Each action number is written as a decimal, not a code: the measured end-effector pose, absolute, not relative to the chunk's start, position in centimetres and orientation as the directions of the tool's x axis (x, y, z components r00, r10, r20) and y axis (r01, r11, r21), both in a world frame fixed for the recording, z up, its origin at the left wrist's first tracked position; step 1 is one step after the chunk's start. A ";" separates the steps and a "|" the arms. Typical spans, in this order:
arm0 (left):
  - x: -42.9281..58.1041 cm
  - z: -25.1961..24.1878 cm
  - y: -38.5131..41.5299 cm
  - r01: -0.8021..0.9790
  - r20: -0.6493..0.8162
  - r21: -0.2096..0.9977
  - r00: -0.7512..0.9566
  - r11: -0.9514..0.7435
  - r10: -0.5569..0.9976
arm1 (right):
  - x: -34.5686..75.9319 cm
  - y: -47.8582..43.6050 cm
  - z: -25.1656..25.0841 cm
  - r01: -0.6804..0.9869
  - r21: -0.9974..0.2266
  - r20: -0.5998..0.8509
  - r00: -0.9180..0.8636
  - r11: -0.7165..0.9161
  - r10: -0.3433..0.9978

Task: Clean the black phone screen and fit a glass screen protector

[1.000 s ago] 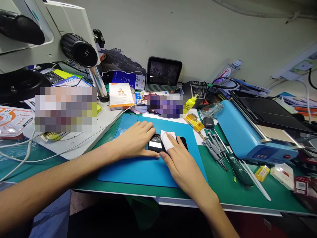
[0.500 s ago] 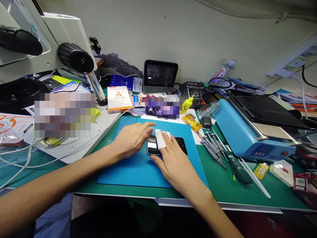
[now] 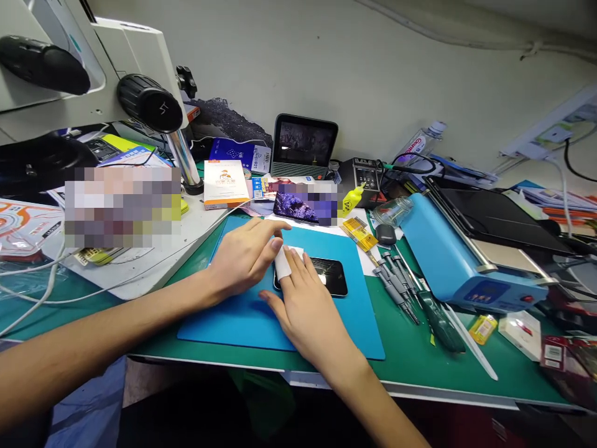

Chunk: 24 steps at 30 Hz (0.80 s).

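Observation:
A black smartphone point(image 3: 336, 272) lies face up on a blue mat point(image 3: 233, 320). My right hand point(image 3: 308, 302) rests across its left part, fingers extended, holding a folded white wipe point(image 3: 282, 262) against the glass. Light reflects off the screen beside the fingers. Over the phone's left end is my left hand point(image 3: 242, 258), its thumb and forefinger apart and nothing visible between them. The other left fingers are partly hidden, and I cannot tell whether this hand touches the phone.
Several grey screwdrivers point(image 3: 396, 286) and a green-handled tool point(image 3: 441, 320) lie right of the mat, near a blue machine point(image 3: 448, 249). A second phone point(image 3: 298, 208) and a yellow bottle point(image 3: 353, 198) sit behind. At left stands a microscope stand point(image 3: 180, 162) with a white cable nearby.
My right hand has slid left along the phone with the wipe, uncovering more of the screen's right part. My left hand stays near the left end. The whole view has shifted slightly.

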<state>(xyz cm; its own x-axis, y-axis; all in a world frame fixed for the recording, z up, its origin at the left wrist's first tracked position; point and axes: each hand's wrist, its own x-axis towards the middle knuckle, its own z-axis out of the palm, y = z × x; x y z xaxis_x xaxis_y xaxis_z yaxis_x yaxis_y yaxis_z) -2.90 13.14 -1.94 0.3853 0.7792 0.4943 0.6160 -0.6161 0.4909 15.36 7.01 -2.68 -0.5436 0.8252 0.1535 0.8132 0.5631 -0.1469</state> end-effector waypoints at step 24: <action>-2.9 -2.3 13.7 0.586 0.599 0.472 0.335 -0.659 0.727 | 14.9 4.6 -3.5 0.819 -0.123 0.203 -0.532 0.560 0.822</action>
